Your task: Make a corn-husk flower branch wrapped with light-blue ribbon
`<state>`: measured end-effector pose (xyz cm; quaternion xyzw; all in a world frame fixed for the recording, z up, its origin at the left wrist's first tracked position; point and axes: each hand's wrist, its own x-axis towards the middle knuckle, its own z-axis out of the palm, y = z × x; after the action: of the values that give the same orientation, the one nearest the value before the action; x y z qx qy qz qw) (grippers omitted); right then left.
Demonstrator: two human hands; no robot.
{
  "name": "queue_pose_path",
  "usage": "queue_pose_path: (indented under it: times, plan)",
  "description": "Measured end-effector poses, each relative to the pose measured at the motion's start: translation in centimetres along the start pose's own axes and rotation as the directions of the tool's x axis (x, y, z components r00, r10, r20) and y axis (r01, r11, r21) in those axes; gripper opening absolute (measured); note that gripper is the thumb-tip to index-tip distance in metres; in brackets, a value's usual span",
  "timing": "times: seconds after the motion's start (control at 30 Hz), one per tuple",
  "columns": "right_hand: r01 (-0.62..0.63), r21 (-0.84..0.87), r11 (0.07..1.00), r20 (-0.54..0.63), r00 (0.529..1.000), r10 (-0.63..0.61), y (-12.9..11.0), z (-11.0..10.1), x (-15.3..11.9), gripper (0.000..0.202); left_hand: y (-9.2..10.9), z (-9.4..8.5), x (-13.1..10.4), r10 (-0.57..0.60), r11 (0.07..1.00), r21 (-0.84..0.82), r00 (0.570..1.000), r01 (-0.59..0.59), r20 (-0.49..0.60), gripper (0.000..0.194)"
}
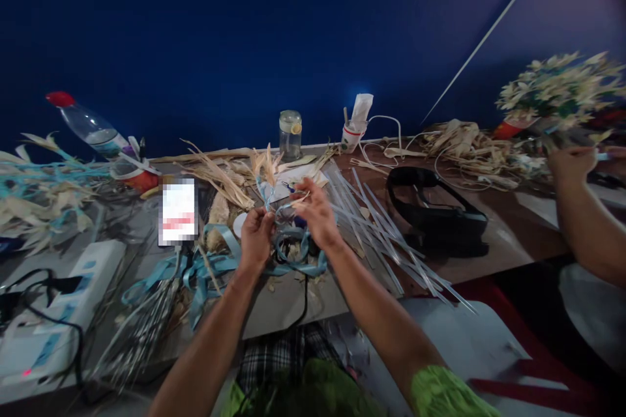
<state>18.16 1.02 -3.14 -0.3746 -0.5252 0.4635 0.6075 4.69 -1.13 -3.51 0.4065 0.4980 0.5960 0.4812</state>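
My left hand (257, 232) pinches the stem of a flower made of dry corn husk (265, 166), held upright with its pale petals above my fingers. Light blue ribbon (267, 198) is wound around the stem just over my thumb. Close by on the right, my right hand (317, 214) has its thumb and fingers bent together on the ribbon's strand, with other fingers raised. A small dark pointed tool (288, 187) shows by these fingers; whether they hold it I cannot tell. More blue ribbon (313, 269) lies in loops beneath both hands.
Clear plastic sticks (386, 228) and a black headset (437, 212) lie to the right. A phone (178, 212), thin wires (147, 332) and a power strip (63, 313) are on the left. Behind stand a glass jar (290, 137) and a cup (352, 137). A co-worker's arm (587, 215) reaches in.
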Motion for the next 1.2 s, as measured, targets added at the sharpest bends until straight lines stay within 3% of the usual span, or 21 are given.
queue_pose_path:
  times: [0.1,0.17,0.23,0.3,0.37,0.47,0.6,0.73,0.83,0.93,1.07,1.2]
  plan:
    - [0.062,0.111,0.992,-0.189,0.981,-0.04,-0.7,-1.3,1.0,0.058,-0.1,0.0,0.1,0.026,0.996,0.084,1.0,-0.027,0.014,0.014]
    - [0.003,0.11,0.994,-0.202,0.979,0.019,-1.0,-2.0,1.4,0.045,-0.1,0.1,0.0,-0.004,0.994,0.109,0.998,-0.003,0.057,0.013]
    - [-0.182,0.103,0.978,-0.063,0.98,0.189,-1.2,-2.7,1.6,0.034,0.0,0.3,-0.2,-0.046,0.992,0.126,0.992,0.032,0.113,0.014]
    - [-0.361,0.062,0.93,0.126,0.928,0.352,-1.7,-3.5,1.6,0.029,0.0,0.3,-0.3,-0.063,0.993,0.113,0.981,0.043,0.182,0.015]
    - [-0.422,0.02,0.906,0.236,0.883,0.406,-2.2,-4.3,1.6,0.028,-0.1,0.3,-0.4,-0.067,0.995,0.091,0.967,0.046,0.244,0.016]
    - [-0.381,-0.03,0.924,0.28,0.884,0.373,-2.6,-4.8,1.6,0.023,-0.4,0.3,-0.5,-0.077,0.991,0.127,0.952,0.041,0.295,0.017]
    - [-0.279,-0.167,0.946,0.328,0.889,0.32,-2.4,-3.8,1.4,0.018,-1.0,0.4,-0.8,-0.103,0.98,0.197,0.939,0.038,0.327,0.017]
    - [-0.105,-0.335,0.936,0.25,0.948,0.196,-2.0,-2.3,1.0,0.017,-1.5,0.5,-0.8,-0.117,0.979,0.195,0.941,0.056,0.319,0.018]
    - [0.154,-0.527,0.836,0.227,0.973,-0.036,-1.8,-1.5,0.8,0.015,-1.5,0.6,-0.7,-0.111,0.982,0.178,0.95,0.06,0.293,0.02]
    - [0.323,-0.587,0.742,0.293,0.94,-0.178,-1.9,-1.2,0.7,0.019,-1.3,0.7,-0.7,-0.103,0.987,0.15,0.956,0.063,0.274,0.021]
    - [0.253,-0.481,0.839,0.33,0.939,-0.093,-2.3,-1.8,0.9,0.012,-0.7,0.6,-0.7,-0.126,0.98,0.182,0.961,0.082,0.246,0.019]
    - [-0.056,-0.295,0.954,0.211,0.97,0.122,-2.1,-2.6,1.5,0.013,-0.5,0.4,-0.6,-0.119,0.983,0.165,0.967,0.083,0.225,0.017]
